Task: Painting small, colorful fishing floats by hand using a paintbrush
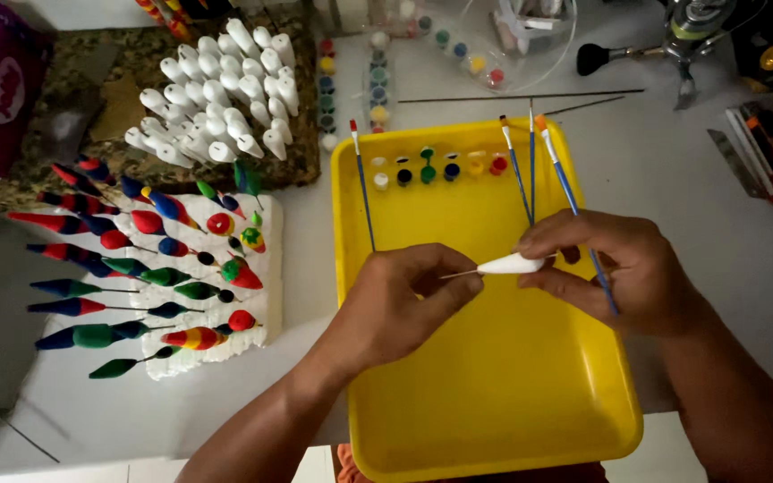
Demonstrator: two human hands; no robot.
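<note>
Two hands met over a yellow tray that filled the near middle of the pale counter, its near edge hanging at the counter's front lip. The tray's near half lay bare, the widest open room in the scene. Its far rim carried a row of small paint pots, and a red-tipped brush leaned across its far left part.

The left hand pinched a thin wire stem between thumb and forefinger. The right hand closed its fingertips on the white float body at the stem's other end, while also gripping three blue-handled brushes that fanned toward the far rim. The float body was plain white, unpainted, plump at the right and tapering to a point at the left, held level above the tray's middle.

Left of the tray, just beside its rim, a white foam block bristled with painted floats in red, blue, green and yellow. Farther off stood a cluster of unpainted white floats. Tools crowded the far right corner.
</note>
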